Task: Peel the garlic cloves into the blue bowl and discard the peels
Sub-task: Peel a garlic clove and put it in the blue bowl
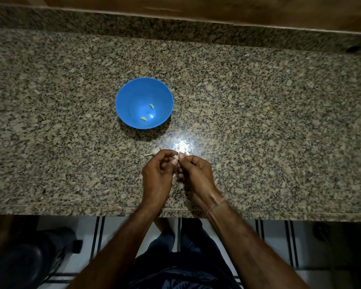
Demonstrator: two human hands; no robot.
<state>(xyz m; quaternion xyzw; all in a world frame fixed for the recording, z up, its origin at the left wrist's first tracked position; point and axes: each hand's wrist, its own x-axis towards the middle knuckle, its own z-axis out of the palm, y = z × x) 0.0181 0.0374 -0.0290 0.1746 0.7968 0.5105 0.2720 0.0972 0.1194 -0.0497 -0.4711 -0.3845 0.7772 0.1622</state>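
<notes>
The garlic clove, pinched between the fingertips of the left hand and the right hand, shows only as a pale sliver; the fingers hide the rest. Just beyond the left knuckles a garlic piece is partly covered by them, and beyond the right fingertips pale flecks lie in glare, too small to identify. The left forearm and right forearm are cut off by the bottom edge, and a dark object on the floor, well left of the fingers, is blurred.

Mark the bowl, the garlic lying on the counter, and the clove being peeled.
bowl (127,101): head view, bare inner left wall.
garlic (155,151): head view, its rounded body.
clove (176,157): head view, the pale exposed bit.
</notes>
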